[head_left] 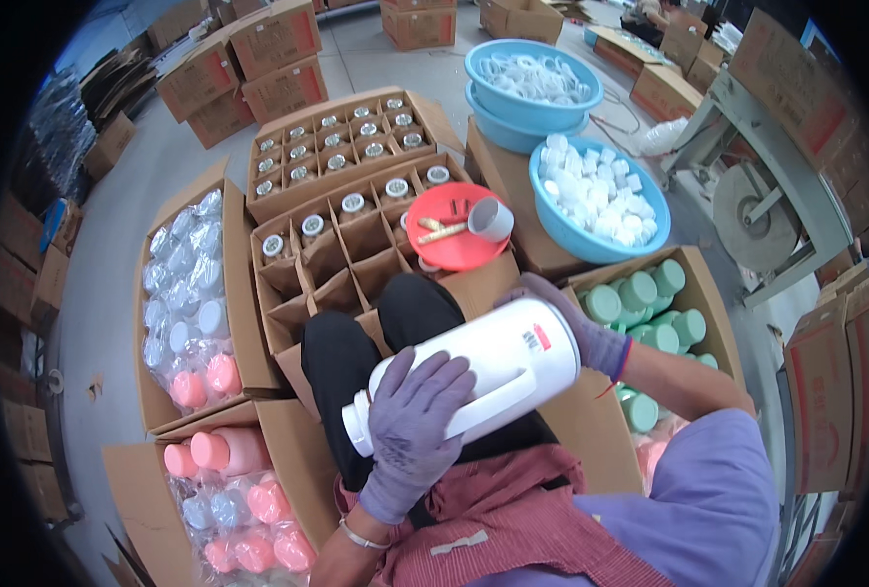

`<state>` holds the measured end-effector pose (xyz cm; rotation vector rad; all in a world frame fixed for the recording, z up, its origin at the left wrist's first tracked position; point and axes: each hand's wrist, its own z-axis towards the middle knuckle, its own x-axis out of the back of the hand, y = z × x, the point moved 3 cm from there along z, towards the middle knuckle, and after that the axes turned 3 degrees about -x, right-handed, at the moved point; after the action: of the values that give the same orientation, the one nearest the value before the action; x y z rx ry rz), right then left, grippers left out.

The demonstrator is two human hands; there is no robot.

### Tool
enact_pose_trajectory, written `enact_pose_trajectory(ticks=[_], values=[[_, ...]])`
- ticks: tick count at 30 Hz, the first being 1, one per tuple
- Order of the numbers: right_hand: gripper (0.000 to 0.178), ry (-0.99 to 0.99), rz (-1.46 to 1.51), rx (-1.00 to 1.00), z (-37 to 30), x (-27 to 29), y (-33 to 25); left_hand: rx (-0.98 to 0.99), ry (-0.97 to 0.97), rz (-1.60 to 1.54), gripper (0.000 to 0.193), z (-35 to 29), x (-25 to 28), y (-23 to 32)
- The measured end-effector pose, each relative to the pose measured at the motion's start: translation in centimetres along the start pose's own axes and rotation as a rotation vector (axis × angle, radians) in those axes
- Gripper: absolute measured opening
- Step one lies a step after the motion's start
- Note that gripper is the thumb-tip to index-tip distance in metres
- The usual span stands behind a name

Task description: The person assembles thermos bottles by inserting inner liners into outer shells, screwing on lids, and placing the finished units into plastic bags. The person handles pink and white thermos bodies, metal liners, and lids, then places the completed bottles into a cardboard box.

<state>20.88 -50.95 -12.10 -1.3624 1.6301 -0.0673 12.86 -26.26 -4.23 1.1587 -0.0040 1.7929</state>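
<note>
A white thermos jug [498, 352] with a side handle lies tilted across my lap, its neck to the lower left and its base to the upper right. My left hand [413, 426], in a grey-purple glove, wraps over the shoulder near the neck. At the base end, my right hand [591, 333], in a similar glove, holds the jug from its far side; some of its fingers are hidden behind the jug. Beyond my knees, a red dish [440, 197] holds a translucent cup [490, 219] and a few small pieces.
Ahead stands a divided carton [332, 279] with glass-lined bottles in some cells. Boxes of wrapped clear, pink [229, 450] and green jugs [640, 291] flank me. Blue basins [601, 251] hold white caps and clear rings. A grey machine stand [737, 137] is at right.
</note>
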Motion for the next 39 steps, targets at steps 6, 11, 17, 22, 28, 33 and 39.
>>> enact_pose_trajectory(ticks=[6,11,17,22,28,33,39], values=[[0.047,-0.234,-0.930,0.710,-1.7,-6.9,-3.0,0.917,0.138,-0.811,0.032,-3.8,0.3,-4.4],[0.049,0.052,-0.072,0.081,0.5,-3.3,-0.5,0.172,0.119,-0.145,0.042,-0.7,1.2,-1.0],[0.082,-0.561,-1.169,0.771,-4.0,-10.8,-5.5,1.103,-0.042,-1.303,0.035,-6.3,-0.2,-6.3],[0.064,-0.326,-0.730,0.284,-2.5,-7.9,-2.7,0.906,0.308,-0.838,0.026,-5.7,-2.4,-4.2],[0.058,-0.274,-0.965,0.179,0.7,-11.2,-3.2,0.782,0.394,-0.537,0.032,-10.4,-2.8,-3.4],[0.060,-0.364,-0.516,0.032,5.4,-8.0,-1.3,0.799,0.022,-0.397,0.065,-11.3,2.4,-4.5],[0.081,-0.819,-1.633,1.055,1.5,-14.9,-1.5,0.870,-0.620,-0.580,0.097,-4.7,5.5,-6.5]])
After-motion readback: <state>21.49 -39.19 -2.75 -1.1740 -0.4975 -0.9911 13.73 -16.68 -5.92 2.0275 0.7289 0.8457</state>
